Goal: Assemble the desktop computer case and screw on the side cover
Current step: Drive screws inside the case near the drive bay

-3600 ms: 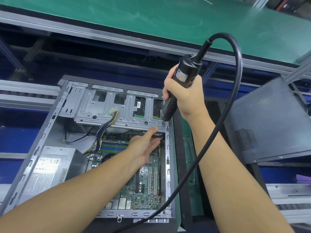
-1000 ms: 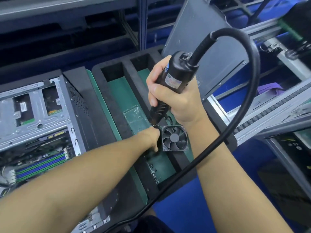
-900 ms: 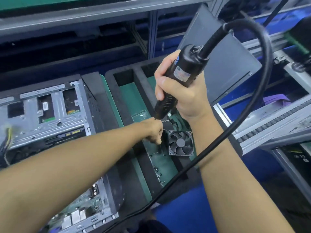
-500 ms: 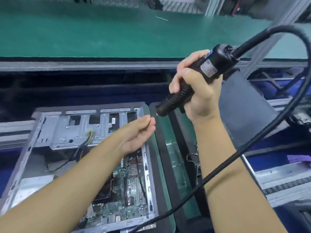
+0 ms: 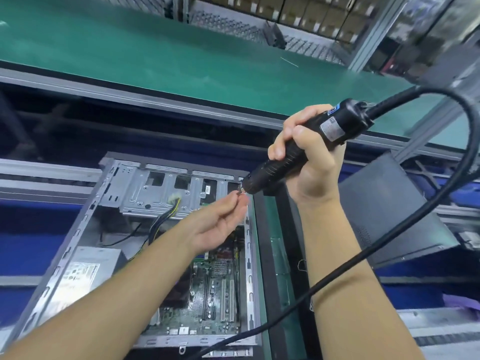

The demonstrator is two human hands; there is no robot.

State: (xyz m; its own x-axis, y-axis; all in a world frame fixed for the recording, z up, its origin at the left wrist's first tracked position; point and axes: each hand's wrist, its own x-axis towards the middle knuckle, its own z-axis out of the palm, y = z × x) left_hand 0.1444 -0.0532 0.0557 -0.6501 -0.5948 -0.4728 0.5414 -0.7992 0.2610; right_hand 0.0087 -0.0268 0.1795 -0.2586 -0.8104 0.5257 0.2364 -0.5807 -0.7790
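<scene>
The open computer case [image 5: 85,222] lies on its side with the motherboard [image 5: 218,300] and the power supply [image 5: 80,271] exposed. My right hand [image 5: 309,162] grips a black electric screwdriver [image 5: 298,152], tip pointing down-left over the case's top right corner. My left hand [image 5: 220,224] is raised above the case and pinches a small screw [image 5: 238,192] at the driver's tip. The dark side cover [image 5: 389,211] leans at the right, off the case.
A thick black cable [image 5: 389,237] loops from the screwdriver over my right forearm. A black foam tray with a green base [image 5: 275,245] sits just right of the case. A green conveyor belt [image 5: 155,55] runs behind, with metal rails [image 5: 39,172] at the left.
My view has swung from the foam tray at the right back to the case. My left hand left the tray and rose to the driver's tip with a screw.
</scene>
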